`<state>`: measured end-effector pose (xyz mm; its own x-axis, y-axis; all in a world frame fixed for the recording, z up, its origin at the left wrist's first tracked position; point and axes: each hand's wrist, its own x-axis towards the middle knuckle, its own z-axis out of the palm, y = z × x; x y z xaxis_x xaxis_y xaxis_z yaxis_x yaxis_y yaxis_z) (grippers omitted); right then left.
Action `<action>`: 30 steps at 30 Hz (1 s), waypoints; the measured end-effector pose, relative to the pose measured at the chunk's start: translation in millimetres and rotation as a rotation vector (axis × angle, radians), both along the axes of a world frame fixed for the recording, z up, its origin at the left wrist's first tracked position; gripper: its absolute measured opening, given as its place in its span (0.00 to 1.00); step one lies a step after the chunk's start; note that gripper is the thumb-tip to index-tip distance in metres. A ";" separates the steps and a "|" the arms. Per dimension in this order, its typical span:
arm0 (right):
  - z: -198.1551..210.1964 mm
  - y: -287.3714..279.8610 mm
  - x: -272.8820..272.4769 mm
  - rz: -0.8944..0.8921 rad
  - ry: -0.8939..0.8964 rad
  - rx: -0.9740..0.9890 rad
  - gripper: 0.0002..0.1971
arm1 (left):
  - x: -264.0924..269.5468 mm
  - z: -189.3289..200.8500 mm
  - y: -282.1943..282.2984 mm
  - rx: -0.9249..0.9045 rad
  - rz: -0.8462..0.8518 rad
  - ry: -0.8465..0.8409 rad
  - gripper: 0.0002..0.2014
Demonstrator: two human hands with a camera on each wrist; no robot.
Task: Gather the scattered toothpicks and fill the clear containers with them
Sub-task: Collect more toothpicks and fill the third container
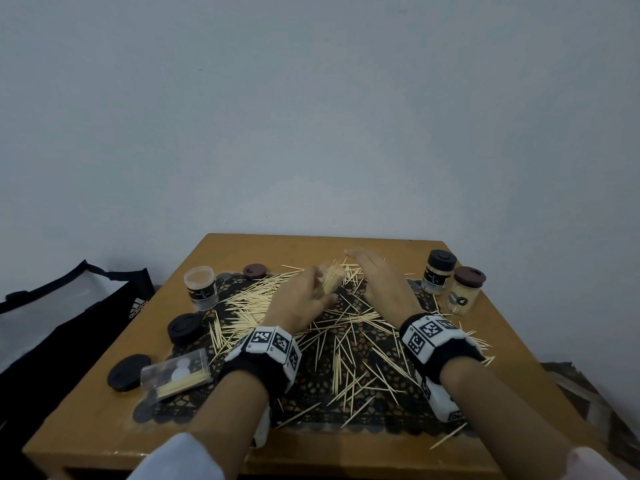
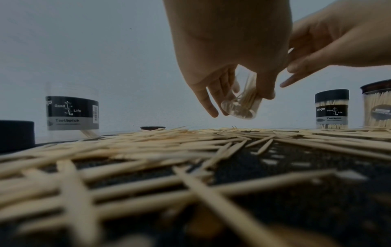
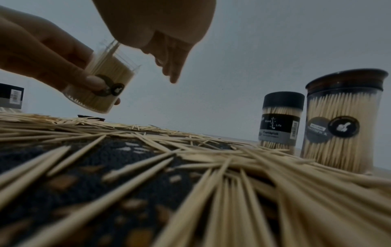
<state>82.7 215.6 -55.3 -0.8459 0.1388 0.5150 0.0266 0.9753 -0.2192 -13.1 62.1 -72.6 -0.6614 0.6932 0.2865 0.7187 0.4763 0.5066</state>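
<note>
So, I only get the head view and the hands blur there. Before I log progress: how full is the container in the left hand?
Observer: The right wrist view shows the held container packed with toothpicks nearly across its width. The left hand grips it, thumb on its round dark label.
Operator: Is it resting on the mat?
Observer: No. In the left wrist view its base hangs tilted above the scattered toothpicks.
Operator: And the right hand?
Observer: The right hand is at the container's mouth, with its fingers straight and pointing down.
</note>
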 end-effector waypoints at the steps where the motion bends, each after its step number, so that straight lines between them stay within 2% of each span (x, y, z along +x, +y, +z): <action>1: -1.6 0.3 -0.5 -0.040 -0.071 0.005 0.35 | -1.7 -0.5 -0.8 0.029 0.034 0.000 0.22; 5: -14.6 5.5 -4.6 -0.083 -0.586 -0.010 0.30 | -8.5 -4.6 -1.8 0.064 0.150 0.003 0.23; 7: -20.1 8.5 -7.2 -0.058 -0.804 -0.004 0.37 | -8.2 -4.9 -1.0 0.044 0.160 0.006 0.24; 8: -21.2 9.8 -8.2 -0.045 -0.832 -0.013 0.41 | -7.7 -4.6 -0.8 0.035 0.159 0.009 0.24; 10: -20.4 11.9 -9.1 -0.021 -0.762 -0.054 0.42 | -5.8 -3.4 -1.0 0.021 0.151 0.013 0.25; 15: -15.0 9.4 -6.4 0.033 -0.566 -0.070 0.24 | -3.3 -1.4 -2.1 -0.002 0.141 0.035 0.25; 17: -12.7 8.4 -5.5 0.066 -0.527 -0.081 0.21 | -3.3 -1.3 -2.1 -0.013 0.146 0.049 0.25; 19: -9.8 7.7 -4.5 0.062 -0.511 -0.079 0.22 | -2.9 -1.0 -2.3 -0.023 0.146 0.055 0.25; 23: -9.5 9.2 -1.9 -0.041 -0.555 0.050 0.26 | -1.9 0.0 -2.3 -0.037 0.146 0.048 0.25; 28: -9.1 5.9 -6.2 -0.019 -0.538 0.041 0.08 | -4.1 -2.9 -2.1 -0.069 0.136 0.043 0.25; 30: -7.9 4.6 -6.1 -0.011 -0.525 0.069 0.05 | -3.8 -2.5 -2.3 -0.087 0.139 0.052 0.23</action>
<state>76.7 220.2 -63.2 -0.9910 0.1300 0.0304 0.1260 0.9861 -0.1087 -16.9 59.8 -75.1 -0.7382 0.6198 0.2661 0.6673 0.6131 0.4230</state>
